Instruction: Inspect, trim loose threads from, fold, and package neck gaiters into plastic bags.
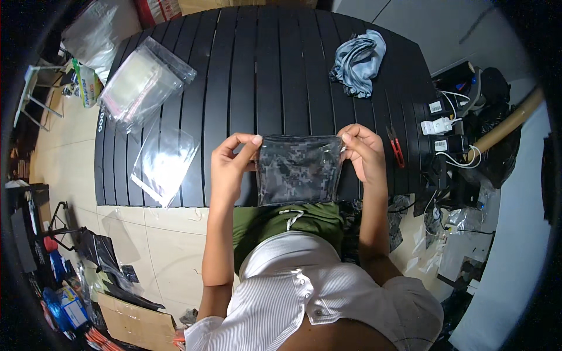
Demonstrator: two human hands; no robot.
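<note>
White shirt point(266, 298) — hands point(231, 161) point(366, 155) pinching clear bag point(336, 157) — camouflage cloth point(297, 172) inside.

Chargers point(436, 126): clustered at the frame's right, with white cables point(467, 167) looping nearby.
Pole point(508, 124): slanted, brown, at the far right.
Cardboard point(137, 322): lay, brown, at the lower left.
Packet point(89, 85): showed green and white at the upper left.

"Where does this view look from?"
"From head height, facing steeply down through one wide fisheye lens."
"How near is it?"
"Close above the white shirt point(263, 301) at the lower edge, the table point(240, 76) farther out."
</note>
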